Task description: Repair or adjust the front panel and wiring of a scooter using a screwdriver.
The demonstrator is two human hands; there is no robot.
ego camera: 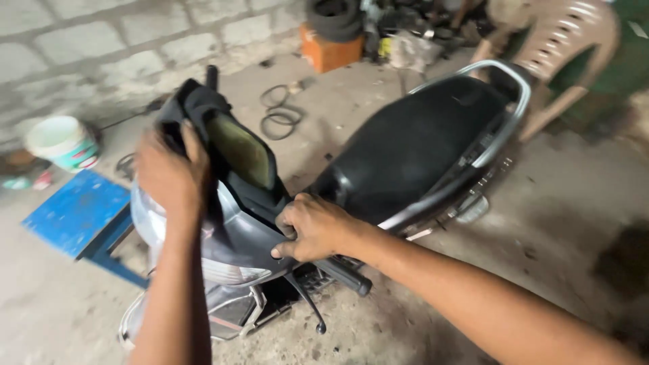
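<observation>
Hands (311,226) on glossy scooter cowl (236,230)

**Both hands gripping, arms reaching forward**

The left hand (170,177) is reaching up from below, forearm near vertical, fingers (196,145) curling over an edge. The right hand (312,228) is coming in from the lower right, arm extended, knuckles up, fingers tucked under and clenching.

A yellowish-green, rounded rectangular instrument screen (238,150) sits in the scooter's dark handlebar cover. At far left stands a white plastic bucket with a teal-and-red label band (80,156); an orange box (329,51) rests by the wall.
</observation>
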